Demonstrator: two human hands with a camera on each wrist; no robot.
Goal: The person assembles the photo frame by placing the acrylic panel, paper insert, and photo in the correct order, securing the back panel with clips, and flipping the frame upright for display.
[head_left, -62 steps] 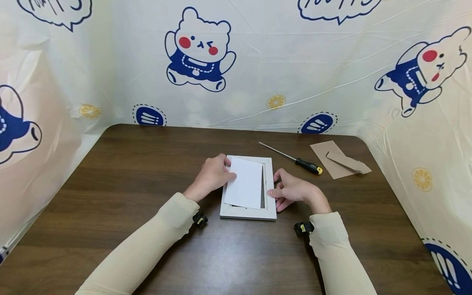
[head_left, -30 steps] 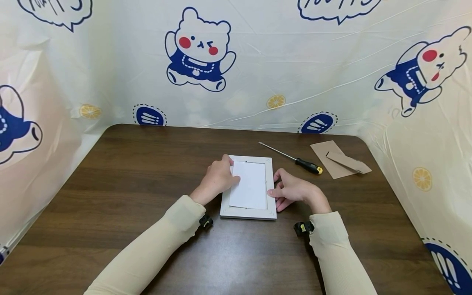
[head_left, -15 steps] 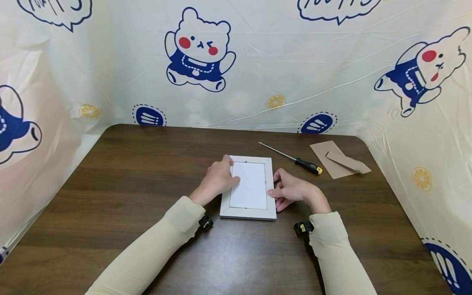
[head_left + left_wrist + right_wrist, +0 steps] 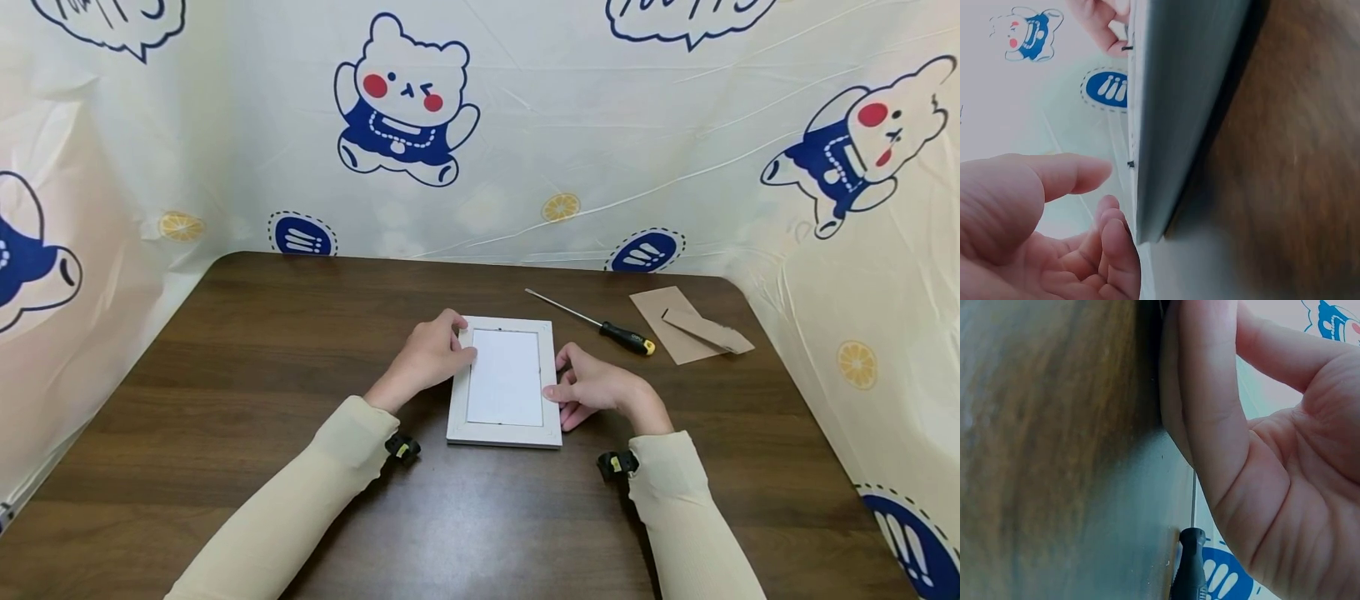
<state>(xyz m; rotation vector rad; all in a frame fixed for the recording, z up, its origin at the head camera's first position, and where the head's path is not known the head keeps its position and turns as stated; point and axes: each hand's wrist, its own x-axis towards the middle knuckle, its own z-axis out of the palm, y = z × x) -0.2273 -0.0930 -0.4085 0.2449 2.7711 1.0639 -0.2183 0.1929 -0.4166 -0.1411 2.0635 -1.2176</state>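
Note:
A white picture frame (image 4: 504, 435) lies flat in the middle of the dark wooden table (image 4: 225, 375). A white sheet (image 4: 505, 377) sits squarely inside its opening. My left hand (image 4: 435, 352) rests with relaxed fingers on the frame's left border near the top corner. In the left wrist view the left hand (image 4: 1054, 219) sits loosely beside the frame's edge (image 4: 1179, 112). On the other side, my right hand (image 4: 588, 387) touches the frame's right border with its index finger; the right wrist view shows the right hand (image 4: 1241, 456) pressed against that edge. Neither hand grips anything.
A screwdriver (image 4: 600, 325) with a black and yellow handle lies behind the frame to the right; its handle (image 4: 1188, 565) shows in the right wrist view. A brown cardboard backing (image 4: 686, 329) lies further right. A printed plastic curtain (image 4: 525, 150) walls the table on three sides.
The white sheet lay tilted across the frame and has settled flat into the opening. My left hand has slid off the sheet to the frame's left border. The right hand has stayed put.

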